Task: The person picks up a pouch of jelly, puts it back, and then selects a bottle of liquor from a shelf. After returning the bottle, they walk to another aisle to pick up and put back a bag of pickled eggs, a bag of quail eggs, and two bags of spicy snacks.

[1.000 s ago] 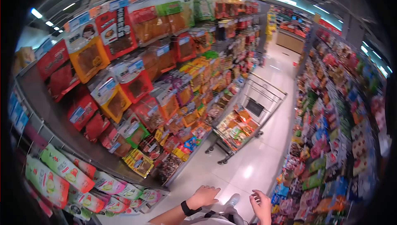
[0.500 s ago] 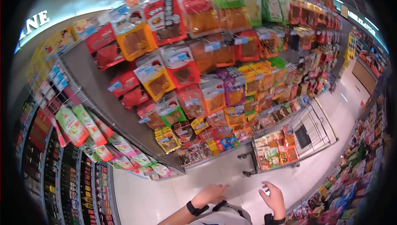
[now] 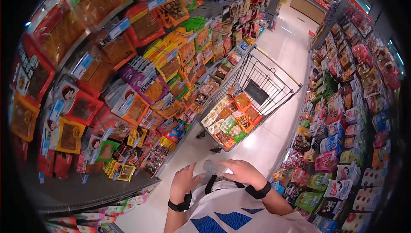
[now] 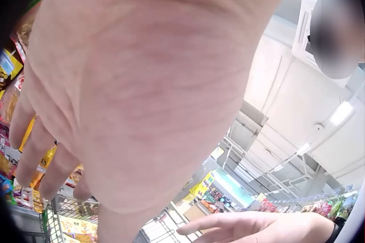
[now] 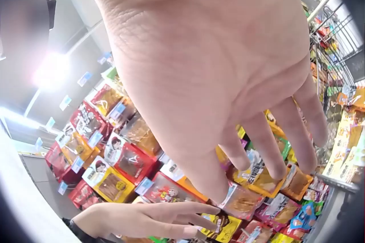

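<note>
Both hands hover in front of the body at waist height with nothing in them. My left hand, with a black wrist strap, has its fingers loosely extended and pointing forward. Level with it, my right hand reaches inward, its fingers toward the left hand and a small gap between the two. Ahead of them stands a wire shopping cart, apart from both hands. Colourful food packets lie in its near end. Each wrist view shows an empty palm with spread, relaxed fingers.
On the left runs a shelf of hanging snack packets with blue price tags. Another rack of bagged snacks lines the right side. Between them a pale tiled floor leads to a wooden-fronted counter at the far end.
The head view swung left toward the shelf, then back right and farther down. The cart appears nearer than a second ago. My hands have turned their fingers toward each other, still holding nothing.
</note>
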`<state>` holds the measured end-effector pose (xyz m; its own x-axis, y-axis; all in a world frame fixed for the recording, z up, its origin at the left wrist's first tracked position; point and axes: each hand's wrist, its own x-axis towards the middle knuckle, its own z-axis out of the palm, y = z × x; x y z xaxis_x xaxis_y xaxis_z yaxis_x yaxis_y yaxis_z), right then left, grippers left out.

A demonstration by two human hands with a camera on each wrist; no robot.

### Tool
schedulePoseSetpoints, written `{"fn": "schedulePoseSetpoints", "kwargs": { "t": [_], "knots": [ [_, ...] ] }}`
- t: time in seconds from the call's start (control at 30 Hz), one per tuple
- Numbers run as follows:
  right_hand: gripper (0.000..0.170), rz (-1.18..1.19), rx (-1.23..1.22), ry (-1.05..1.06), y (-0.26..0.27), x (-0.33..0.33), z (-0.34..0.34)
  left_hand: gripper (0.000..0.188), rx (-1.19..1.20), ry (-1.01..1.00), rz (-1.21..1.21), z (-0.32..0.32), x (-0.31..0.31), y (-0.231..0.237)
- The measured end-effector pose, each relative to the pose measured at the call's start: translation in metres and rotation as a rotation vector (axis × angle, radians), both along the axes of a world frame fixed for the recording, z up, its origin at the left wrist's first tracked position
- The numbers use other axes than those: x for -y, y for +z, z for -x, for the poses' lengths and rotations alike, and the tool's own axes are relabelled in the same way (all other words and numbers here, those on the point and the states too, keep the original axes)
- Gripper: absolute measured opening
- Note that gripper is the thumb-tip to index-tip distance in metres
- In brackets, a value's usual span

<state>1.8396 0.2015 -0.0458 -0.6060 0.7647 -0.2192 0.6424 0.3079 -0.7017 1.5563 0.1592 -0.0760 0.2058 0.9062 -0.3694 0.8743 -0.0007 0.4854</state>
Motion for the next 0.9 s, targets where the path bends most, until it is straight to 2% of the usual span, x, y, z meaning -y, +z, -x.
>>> {"fn": "schedulePoseSetpoints", "kwargs": {
  "t": [0.1, 0.27, 0.37, 0.43, 0.5, 0.57, 0.6, 0.63, 0.7, 0.73, 0.8, 0.83, 0.9],
  "knots": [
    [0.053, -0.015, 0.115, -0.080, 0.001, -0.028, -0.009, 0.066, 0.026, -0.031, 0.000, 0.002, -0.050, 0.000],
    [0.051, 0.035, 0.129, -0.175, -0.009, -0.075, -0.030, 0.065, -0.051, -0.004, 0.045, 0.003, -0.106, 0.005],
    [0.051, 0.053, -0.013, -0.237, -0.046, -0.105, -0.059, 0.065, -0.047, 0.027, 0.037, -0.003, -0.127, -0.004],
    [0.052, 0.110, 0.164, -0.192, -0.067, -0.132, -0.085, 0.065, -0.116, 0.085, 0.137, -0.018, -0.144, 0.000],
    [0.051, 0.126, 0.210, -0.174, -0.093, -0.161, -0.109, 0.066, -0.142, 0.105, 0.156, -0.034, -0.153, -0.002],
    [0.048, 0.139, 0.145, -0.189, -0.128, -0.194, -0.130, 0.066, -0.115, 0.162, 0.156, -0.051, -0.161, -0.008],
    [0.047, 0.133, 0.010, -0.243, -0.162, -0.207, -0.141, 0.066, -0.128, 0.172, 0.172, -0.062, -0.164, -0.012],
    [0.047, 0.152, 0.001, -0.232, -0.185, -0.223, -0.153, 0.066, -0.111, 0.199, 0.186, -0.075, -0.167, -0.017],
    [0.049, 0.239, 0.207, -0.153, -0.227, -0.250, -0.171, 0.065, -0.109, 0.233, 0.222, -0.096, -0.168, -0.031],
    [0.049, 0.259, 0.197, -0.144, -0.263, -0.255, -0.181, 0.064, -0.042, 0.253, 0.248, -0.106, -0.169, -0.042],
    [0.054, 0.221, 0.501, 0.056, -0.329, -0.256, -0.200, 0.059, 0.045, 0.309, 0.318, -0.129, -0.173, -0.053],
    [0.054, 0.237, 0.493, 0.074, -0.339, -0.260, -0.208, 0.059, 0.035, 0.323, 0.336, -0.139, -0.174, -0.059],
    [0.058, 0.245, 0.553, 0.297, -0.357, -0.263, -0.218, 0.058, 0.101, 0.338, 0.376, -0.155, -0.169, -0.068]
  ]
}}
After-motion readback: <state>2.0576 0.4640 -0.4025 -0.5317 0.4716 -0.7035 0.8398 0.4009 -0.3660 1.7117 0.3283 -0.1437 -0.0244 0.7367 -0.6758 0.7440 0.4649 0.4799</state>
